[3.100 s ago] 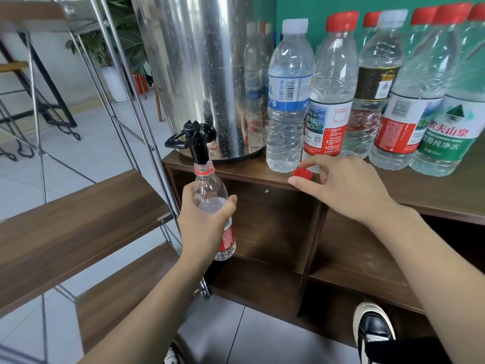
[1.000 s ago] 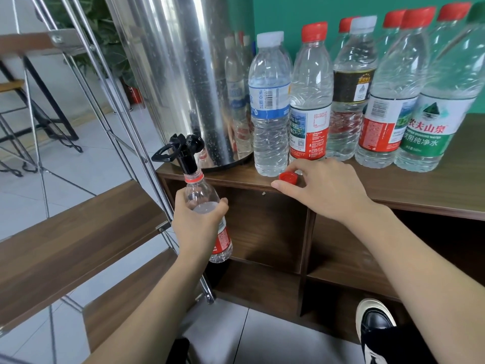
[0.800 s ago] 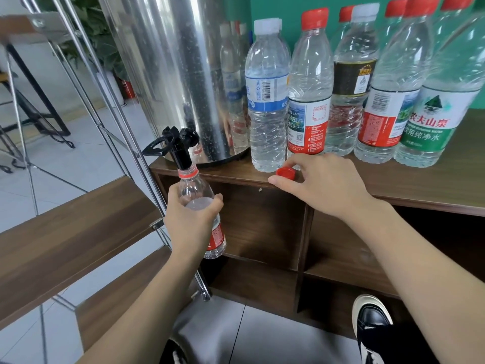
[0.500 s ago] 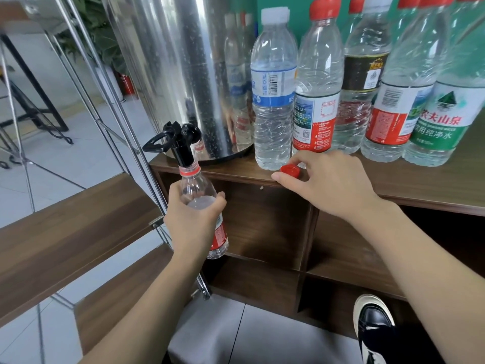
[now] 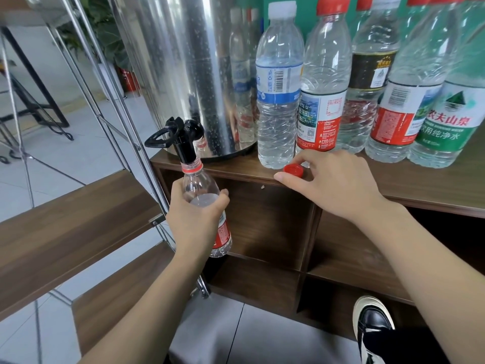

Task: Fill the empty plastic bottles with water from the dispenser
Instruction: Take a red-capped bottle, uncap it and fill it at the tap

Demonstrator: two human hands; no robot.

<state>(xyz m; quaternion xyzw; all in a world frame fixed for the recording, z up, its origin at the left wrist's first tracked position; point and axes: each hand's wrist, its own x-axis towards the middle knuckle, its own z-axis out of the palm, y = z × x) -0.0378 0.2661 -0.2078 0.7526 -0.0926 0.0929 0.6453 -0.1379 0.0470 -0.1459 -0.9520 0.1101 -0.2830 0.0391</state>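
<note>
Filling continues unchanged — left hand still grips the bottle under the tap, water near its shoulder; right hand pinches the red cap — capping soon.

Your left hand: arm extended forward, fingers and thumb curled round a bottle. Your right hand: palm down, forearm angled in, fingertips pinching a red cap.

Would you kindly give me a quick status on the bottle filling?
Left hand grips bottle under dispenser tap. Right hand pinches red cap on shelf top. Nothing blocking the spout.
</note>
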